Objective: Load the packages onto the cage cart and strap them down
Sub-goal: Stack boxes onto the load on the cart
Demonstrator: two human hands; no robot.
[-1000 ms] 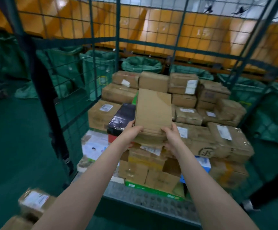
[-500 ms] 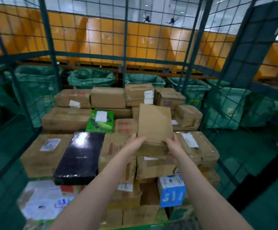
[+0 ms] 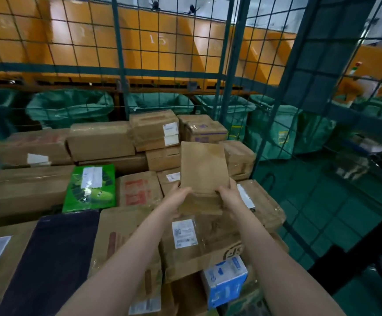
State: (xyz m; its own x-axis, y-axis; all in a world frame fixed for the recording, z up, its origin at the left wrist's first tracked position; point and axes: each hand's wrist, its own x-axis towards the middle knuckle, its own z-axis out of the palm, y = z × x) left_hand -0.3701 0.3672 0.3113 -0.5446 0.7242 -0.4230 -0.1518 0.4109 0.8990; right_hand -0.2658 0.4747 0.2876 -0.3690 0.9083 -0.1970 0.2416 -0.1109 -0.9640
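I hold a flat brown cardboard package [image 3: 203, 169] over the stack inside the cage cart [image 3: 231, 65]. My left hand [image 3: 176, 199] grips its near left edge and my right hand [image 3: 228, 197] grips its near right edge. The package tilts up and away from me, above taped brown boxes [image 3: 137, 190]. Below my arms lie a box with a white label [image 3: 185, 233], a black flat box [image 3: 53, 258], a green package [image 3: 92, 188] and a blue and white carton [image 3: 224, 279].
The cart's green wire mesh walls stand at the back [image 3: 121, 71] and right [image 3: 299, 99]. Green sacks [image 3: 69, 106] sit behind the cart below an orange wall. Green floor [image 3: 333, 213] lies to the right of the cart.
I have moved closer to the cart and the view has shifted left. The held package has travelled forward over the stack, both hands still gripping it.
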